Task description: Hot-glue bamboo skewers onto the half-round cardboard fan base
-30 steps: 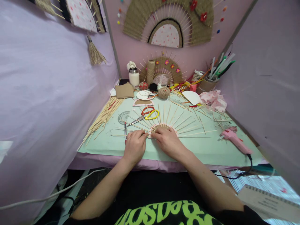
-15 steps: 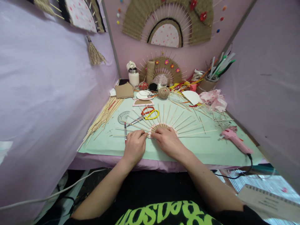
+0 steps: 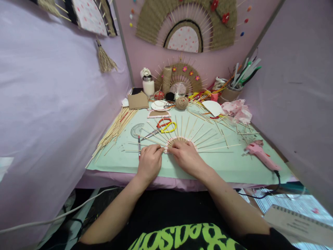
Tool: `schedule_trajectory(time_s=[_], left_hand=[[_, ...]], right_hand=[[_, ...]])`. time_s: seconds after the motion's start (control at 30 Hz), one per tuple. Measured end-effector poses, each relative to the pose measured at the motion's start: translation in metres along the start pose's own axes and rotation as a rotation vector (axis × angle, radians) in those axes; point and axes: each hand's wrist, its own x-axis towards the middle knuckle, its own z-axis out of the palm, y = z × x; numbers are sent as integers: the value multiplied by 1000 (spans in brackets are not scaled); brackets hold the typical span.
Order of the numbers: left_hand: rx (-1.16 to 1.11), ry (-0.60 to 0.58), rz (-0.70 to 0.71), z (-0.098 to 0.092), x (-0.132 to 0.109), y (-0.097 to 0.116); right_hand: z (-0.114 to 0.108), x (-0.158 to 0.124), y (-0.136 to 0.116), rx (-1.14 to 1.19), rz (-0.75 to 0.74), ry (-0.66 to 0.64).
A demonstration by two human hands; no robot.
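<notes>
A fan frame of thin sticks spreads from a half-round cardboard piece with a pink-and-white edge, flat on the green tabletop. My left hand is closed at the left end of the frame, its fingertips on the lowest stick beside the cardboard. My right hand lies over the cardboard, fingers bent and pressed down on its lower left part, hiding some of it. Scissors with red and yellow handles lie behind the left sticks, next to a clear protractor. A dark red pen lies under the sticks by my left hand.
Loose sticks lie in a pile at the left. A pink glue gun with a black cord rests at the right. Along the back stand a white bottle, a twine ball and a tool holder.
</notes>
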Motion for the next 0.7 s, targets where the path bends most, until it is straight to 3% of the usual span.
schedule_trajectory(time_s=[0.7], left_hand=[[-13, 6, -6, 0, 0, 0]], right_hand=[[-1, 0, 0, 20, -2, -5]])
